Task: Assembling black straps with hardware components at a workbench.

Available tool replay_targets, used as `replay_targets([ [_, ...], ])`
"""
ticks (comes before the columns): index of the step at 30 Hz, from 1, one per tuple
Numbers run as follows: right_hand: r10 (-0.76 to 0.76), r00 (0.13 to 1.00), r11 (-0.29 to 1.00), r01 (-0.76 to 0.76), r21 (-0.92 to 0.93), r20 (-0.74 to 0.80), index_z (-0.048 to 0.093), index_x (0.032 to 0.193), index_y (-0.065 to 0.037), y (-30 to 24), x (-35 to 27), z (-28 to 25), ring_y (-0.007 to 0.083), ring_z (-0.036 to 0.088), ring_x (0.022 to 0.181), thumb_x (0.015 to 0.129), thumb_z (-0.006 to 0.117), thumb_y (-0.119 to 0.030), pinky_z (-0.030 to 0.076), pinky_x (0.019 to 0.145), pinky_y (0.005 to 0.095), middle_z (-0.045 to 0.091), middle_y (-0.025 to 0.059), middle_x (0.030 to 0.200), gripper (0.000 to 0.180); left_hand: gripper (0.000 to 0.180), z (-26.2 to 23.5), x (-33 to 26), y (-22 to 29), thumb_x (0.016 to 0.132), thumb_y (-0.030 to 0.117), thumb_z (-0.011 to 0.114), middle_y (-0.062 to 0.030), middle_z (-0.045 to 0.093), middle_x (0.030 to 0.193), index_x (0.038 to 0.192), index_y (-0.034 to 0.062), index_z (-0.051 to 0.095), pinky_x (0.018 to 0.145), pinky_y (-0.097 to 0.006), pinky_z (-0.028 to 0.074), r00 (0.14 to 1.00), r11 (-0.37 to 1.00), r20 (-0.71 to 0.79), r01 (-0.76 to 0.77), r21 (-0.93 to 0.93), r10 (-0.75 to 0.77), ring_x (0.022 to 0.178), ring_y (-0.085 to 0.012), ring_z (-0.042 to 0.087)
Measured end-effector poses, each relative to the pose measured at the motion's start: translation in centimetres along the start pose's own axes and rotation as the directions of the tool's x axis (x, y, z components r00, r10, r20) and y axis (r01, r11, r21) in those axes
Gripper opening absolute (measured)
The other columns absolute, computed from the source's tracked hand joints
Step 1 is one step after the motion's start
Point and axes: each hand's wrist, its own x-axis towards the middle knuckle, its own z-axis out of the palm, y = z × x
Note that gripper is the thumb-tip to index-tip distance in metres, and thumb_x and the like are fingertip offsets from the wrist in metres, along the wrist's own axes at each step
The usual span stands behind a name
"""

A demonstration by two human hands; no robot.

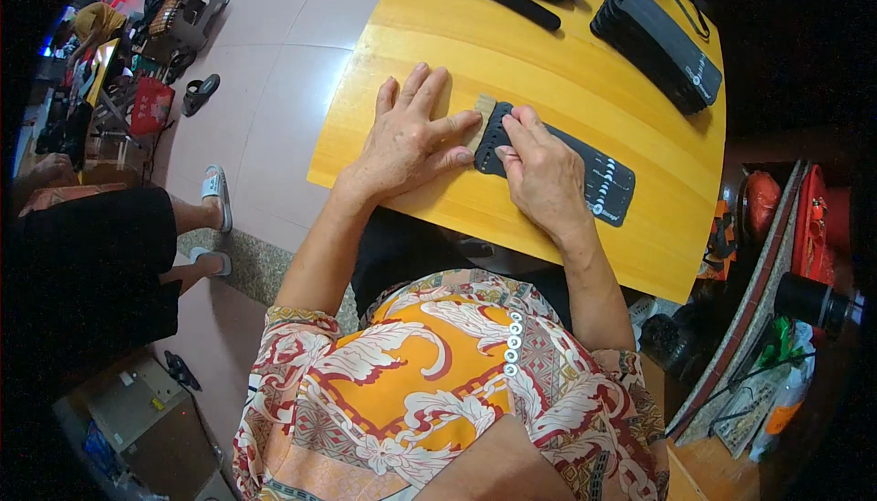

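Both hands (475, 149) on black card (585, 177)

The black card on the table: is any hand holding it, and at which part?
The black card lies flat on the yellow table. The right hand presses its left end; the left hand lies flat, fingertips at that end. Neither lifts it.
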Motion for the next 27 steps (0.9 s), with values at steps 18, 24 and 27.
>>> replay_targets([
  [18,-0.004,0.997,0.998,-0.001,-0.065,-0.078,0.055,0.101,0.001,-0.1,-0.2,0.4,0.0295,0.060,0.077,0.072,0.066,-0.014,0.049,0.066,0.0358,0.053,0.0146,0.104,0.034,0.040,-0.3,0.3,-0.1,0.072,0.035,0.067,-0.0186,0.037,0.132,0.109,0.0204,0.062,0.103,-0.049,0.019,0.999,0.998,0.011,0.035,-0.046,-0.034,0.127,-0.0356,0.029],
  [24,0.006,0.990,0.966,0.032,0.258,-0.144,0.058,0.099,0.004,1.9,-0.2,-0.3,0.0320,0.060,0.089,0.083,0.056,-0.011,0.048,0.076,0.0347,0.060,0.0192,0.100,0.021,0.048,-0.3,0.2,-1.2,0.073,0.024,0.068,-0.0208,0.040,0.128,0.115,0.0067,0.054,0.101,-0.045,0.025,0.991,0.978,-0.073,0.100,-0.182,-0.115,0.124,-0.0378,0.033],
  [27,0.377,0.899,0.881,-0.274,0.386,-0.222,0.058,0.099,0.006,3.4,-2.3,-2.2,0.0222,0.060,0.087,0.090,0.050,-0.014,0.046,0.079,0.0306,0.062,0.0159,0.093,0.023,0.048,-0.3,1.2,0.2,0.076,0.021,0.065,-0.0233,0.039,0.129,0.116,-0.0001,0.047,0.104,-0.046,0.025,0.958,0.960,-0.274,0.009,-0.279,-0.088,0.125,-0.0399,0.032],
])
